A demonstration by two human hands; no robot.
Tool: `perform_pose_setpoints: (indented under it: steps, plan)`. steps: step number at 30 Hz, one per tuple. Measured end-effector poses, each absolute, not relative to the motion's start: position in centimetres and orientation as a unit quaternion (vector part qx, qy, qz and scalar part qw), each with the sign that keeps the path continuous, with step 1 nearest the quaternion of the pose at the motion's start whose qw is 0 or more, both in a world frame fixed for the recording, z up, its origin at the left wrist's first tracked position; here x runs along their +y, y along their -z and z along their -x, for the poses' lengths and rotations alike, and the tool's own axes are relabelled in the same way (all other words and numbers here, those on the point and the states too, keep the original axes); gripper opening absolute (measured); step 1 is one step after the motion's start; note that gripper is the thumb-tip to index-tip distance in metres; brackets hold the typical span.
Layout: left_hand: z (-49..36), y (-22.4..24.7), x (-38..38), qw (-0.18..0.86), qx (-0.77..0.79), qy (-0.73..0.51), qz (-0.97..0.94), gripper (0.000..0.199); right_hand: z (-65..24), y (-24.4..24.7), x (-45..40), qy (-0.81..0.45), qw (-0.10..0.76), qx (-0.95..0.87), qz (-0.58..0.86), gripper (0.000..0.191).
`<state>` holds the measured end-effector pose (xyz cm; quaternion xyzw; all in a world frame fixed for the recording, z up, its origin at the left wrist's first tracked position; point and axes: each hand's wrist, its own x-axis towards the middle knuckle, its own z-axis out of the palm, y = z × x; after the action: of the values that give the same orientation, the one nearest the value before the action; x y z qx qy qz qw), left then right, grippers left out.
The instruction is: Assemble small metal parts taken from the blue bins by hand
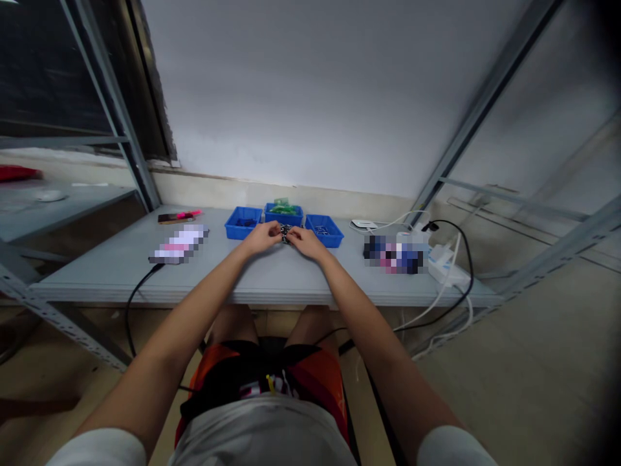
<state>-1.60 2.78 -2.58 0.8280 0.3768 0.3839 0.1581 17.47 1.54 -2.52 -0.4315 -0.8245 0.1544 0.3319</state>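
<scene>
Between my two hands, near the middle of the grey table, are small dark and shiny metal pieces (285, 233). My left hand (264, 237) has its fingers closed on them from the left, and my right hand (306, 243) pinches at them from the right. Just behind the hands stand three blue trays: the left one (233, 231) holds dark blue pieces, the middle one (283, 219) holds green packets (283, 207), and the right one (330, 242) holds a few small metallic parts. How the pieces join is too small to make out.
A blurred phone-like device (179, 246) with a black cable lies on the left, a dark flat object (175, 219) with something pink behind it. At the right are a blurred dark item (394, 254), a white power strip (449, 268) and loose cables. Metal shelf posts flank the table (281, 285).
</scene>
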Motion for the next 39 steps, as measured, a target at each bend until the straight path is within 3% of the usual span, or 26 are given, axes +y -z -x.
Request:
perform_pose_setpoints:
  steps: [10, 28, 39]
  plan:
    - [1.66, 3.30, 3.70, 0.165, 0.358, -0.339, -0.854, 0.029, -17.32, 2.33, 1.13, -0.153, 0.328, -0.831, 0.421, 0.023]
    - [1.69, 2.98, 3.22, 0.138, 0.345, -0.320, -0.871, 0.025, -17.42, 2.64, 1.51, -0.156, 0.312, -0.836, 0.424, 0.020]
    - [1.63, 2.96, 2.93, 0.166, 0.337, -0.306, -0.875, 0.020, -17.31, 2.59, 1.50, -0.173, 0.361, -0.820, 0.408, 0.020]
